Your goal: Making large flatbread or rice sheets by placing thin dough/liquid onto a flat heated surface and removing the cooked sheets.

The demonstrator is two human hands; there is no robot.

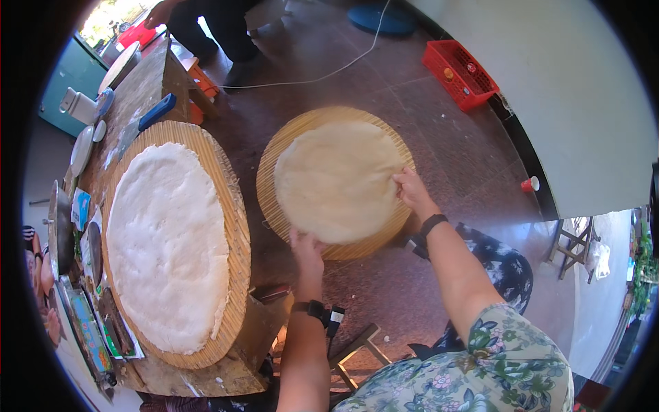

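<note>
A thin round sheet of pale dough (337, 180) lies over a round mat of bound stalks (267, 170), right of the table. My right hand (412, 188) pinches the sheet's right edge. At its near left edge is my left hand (308, 247), with the fingers partly hidden by the dough; it seems to hold the rim. What supports this mat is hidden. A second, whiter sheet of dough (167, 247) rests on a larger stalk mat (234, 257) on the worn table, left of my left arm.
A blue-handled scraper (157, 112), a metal pan (61, 229) and lidded dishes (82, 149) crowd the table (206, 378). On the floor are a red plastic basket (461, 74), a paper cup (530, 184) and a white cable (309, 81). Another person's legs (216, 31) are at the back.
</note>
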